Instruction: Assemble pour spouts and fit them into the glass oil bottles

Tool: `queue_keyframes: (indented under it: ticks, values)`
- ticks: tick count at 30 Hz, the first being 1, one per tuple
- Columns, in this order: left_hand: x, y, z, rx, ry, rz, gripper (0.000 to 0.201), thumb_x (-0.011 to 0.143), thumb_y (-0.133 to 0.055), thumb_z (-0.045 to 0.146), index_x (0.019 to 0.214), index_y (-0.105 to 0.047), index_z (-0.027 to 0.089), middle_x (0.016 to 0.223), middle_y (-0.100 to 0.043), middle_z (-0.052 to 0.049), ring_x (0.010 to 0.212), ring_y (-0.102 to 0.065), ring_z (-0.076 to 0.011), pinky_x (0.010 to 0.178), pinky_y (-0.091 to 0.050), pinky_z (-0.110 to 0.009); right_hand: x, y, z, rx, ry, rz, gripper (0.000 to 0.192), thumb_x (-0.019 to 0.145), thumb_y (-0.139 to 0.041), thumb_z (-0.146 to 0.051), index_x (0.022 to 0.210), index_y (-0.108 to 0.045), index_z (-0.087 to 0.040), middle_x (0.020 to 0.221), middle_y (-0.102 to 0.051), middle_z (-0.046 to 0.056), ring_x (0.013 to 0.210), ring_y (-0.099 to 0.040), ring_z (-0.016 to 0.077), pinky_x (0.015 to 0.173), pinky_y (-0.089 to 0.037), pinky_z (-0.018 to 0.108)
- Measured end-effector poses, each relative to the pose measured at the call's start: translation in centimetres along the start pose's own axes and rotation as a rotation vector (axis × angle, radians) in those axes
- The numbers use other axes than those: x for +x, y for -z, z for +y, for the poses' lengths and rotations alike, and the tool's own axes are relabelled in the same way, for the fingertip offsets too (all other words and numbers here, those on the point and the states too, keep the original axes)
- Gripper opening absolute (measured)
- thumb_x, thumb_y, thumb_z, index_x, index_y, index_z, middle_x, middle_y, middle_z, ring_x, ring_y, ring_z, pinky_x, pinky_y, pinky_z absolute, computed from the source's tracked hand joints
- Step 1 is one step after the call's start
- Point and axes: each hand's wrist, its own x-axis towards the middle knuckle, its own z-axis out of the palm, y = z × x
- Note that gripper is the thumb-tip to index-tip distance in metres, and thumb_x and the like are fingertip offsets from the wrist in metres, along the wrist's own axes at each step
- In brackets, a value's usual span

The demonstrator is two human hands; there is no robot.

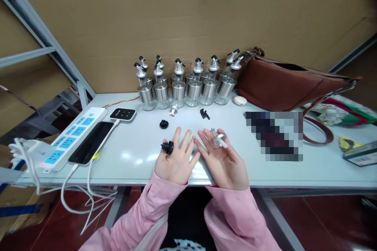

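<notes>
My left hand (179, 160) grips a black ribbed stopper (167, 148) between thumb and index finger, its other fingers spread over the table. Palm up, my right hand (225, 160) holds a silver pourer spout (219, 139) under its thumb. The two hands' fingertips nearly meet. Beyond them on the table lie another black stopper (164, 124), a small silver spout (173, 110) and small black lever pieces (204, 114). Several glass bottles with steel bands (178, 91) stand upright in rows at the back, with silver spouts and black levers on top.
To the left are a power strip (69, 141), a phone (92, 142), a small black device (123, 115) and white cables (63, 196) hanging over the edge. A brown bag (282, 82) rests at the back right, near a round cream case (240, 100). Cardboard (165, 19) walls the back.
</notes>
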Motion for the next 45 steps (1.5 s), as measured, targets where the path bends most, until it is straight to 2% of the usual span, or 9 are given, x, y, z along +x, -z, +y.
queue_keyframes:
  ticks: [5, 12, 20, 25, 30, 33, 38, 42, 45]
  values:
    - [0.2, 0.0, -0.2, -0.011, -0.006, 0.021, 0.058, 0.087, -0.02, 0.055, 0.141, -0.019, 0.035, 0.142, -0.038, -0.002, 0.134, -0.03, -0.0174, 0.106, -0.024, -0.04, -0.3, -0.6, -0.4, 0.103, -0.03, -0.02, 0.047, 0.082, -0.037, -0.061, 0.11, -0.059, -0.031, 0.132, -0.052, 0.003, 0.128, -0.041, 0.0252, 0.1, -0.034, 0.058]
    - [-0.4, -0.1, -0.1, 0.004, -0.037, -0.089, 0.059, 0.086, -0.021, 0.058, 0.141, -0.018, 0.037, 0.141, -0.04, -0.001, 0.136, -0.026, -0.0167, 0.106, -0.022, -0.04, -1.0, -0.6, -0.9, 0.099, 0.008, -0.005, 0.07, 0.071, -0.03, -0.077, 0.118, -0.054, -0.032, 0.142, -0.039, 0.002, 0.133, -0.032, 0.0279, 0.101, -0.031, 0.059]
    - [0.2, 0.9, 0.4, -0.047, 0.019, -0.088, 0.063, 0.089, -0.012, 0.054, 0.144, -0.017, 0.023, 0.133, -0.049, -0.014, 0.125, -0.044, -0.0232, 0.105, -0.024, -0.041, -1.4, -0.8, -1.2, 0.218, -0.061, -0.018, 0.066, 0.071, -0.04, -0.072, 0.121, -0.052, -0.031, 0.143, -0.039, 0.001, 0.136, -0.027, 0.0257, 0.109, -0.016, 0.058]
    - [0.5, 0.7, 0.7, -0.099, -0.005, 0.065, 0.061, 0.093, -0.013, 0.048, 0.121, -0.055, 0.015, 0.117, -0.061, -0.013, 0.105, -0.059, -0.0232, 0.095, -0.038, -0.038, -1.3, -0.7, -1.1, 0.24, -0.055, -0.037, 0.072, 0.072, -0.034, -0.075, 0.124, -0.05, -0.026, 0.142, -0.04, 0.004, 0.135, -0.03, 0.024, 0.111, -0.017, 0.053]
    - [0.8, 0.2, 0.6, -0.089, -0.12, 0.249, 0.062, 0.096, -0.021, 0.039, 0.067, -0.067, 0.01, 0.062, -0.062, -0.006, 0.047, -0.054, -0.0078, 0.047, -0.041, -0.018, -1.2, -0.6, -1.1, 0.25, -0.064, -0.039, 0.076, 0.073, -0.033, -0.075, 0.126, -0.049, -0.022, 0.142, -0.04, 0.006, 0.135, -0.03, 0.0222, 0.112, -0.02, 0.047]
    - [0.8, 0.2, 0.4, -0.033, -0.165, 0.154, 0.049, 0.093, -0.037, 0.04, 0.07, -0.067, 0.009, 0.043, -0.043, 0.003, 0.033, -0.035, -0.0034, 0.036, -0.03, -0.015, -1.2, -0.7, -1.2, 0.265, -0.064, -0.046, 0.077, 0.074, -0.034, -0.074, 0.127, -0.048, -0.02, 0.142, -0.04, 0.008, 0.135, -0.03, 0.0234, 0.112, -0.019, 0.049]
    - [0.3, 0.2, 0.2, 0.11, -0.108, 0.085, 0.022, 0.081, -0.06, 0.02, 0.103, -0.06, 0.023, 0.062, -0.058, 0.001, 0.041, -0.047, -0.0052, 0.039, -0.032, -0.013, -1.3, -1.2, -1.2, 0.285, -0.102, -0.04, 0.072, 0.074, -0.035, -0.074, 0.124, -0.049, -0.024, 0.144, -0.036, 0.007, 0.135, -0.029, 0.0276, 0.108, -0.017, 0.059]
    - [0.4, -0.1, 0.3, 0.033, -0.101, 0.149, 0.005, 0.081, -0.056, 0.014, 0.083, -0.057, 0.019, 0.065, -0.054, 0.0, 0.046, -0.048, -0.0065, 0.04, -0.033, -0.013, -1.2, -1.2, -1.0, 0.296, -0.103, -0.04, 0.066, 0.077, -0.037, -0.069, 0.123, -0.049, -0.023, 0.143, -0.039, 0.007, 0.133, -0.033, 0.0265, 0.108, -0.021, 0.056]
    - [0.5, -0.4, 0.4, -0.067, -0.077, 0.195, 0.025, 0.091, -0.041, 0.027, 0.076, -0.055, 0.015, 0.061, -0.045, 0.0, 0.045, -0.042, -0.0061, 0.041, -0.034, -0.015, -0.8, -0.9, -1.0, 0.292, -0.1, -0.006, 0.062, 0.08, -0.04, -0.063, 0.122, -0.048, -0.019, 0.139, -0.044, 0.011, 0.129, -0.039, 0.0234, 0.106, -0.031, 0.048]
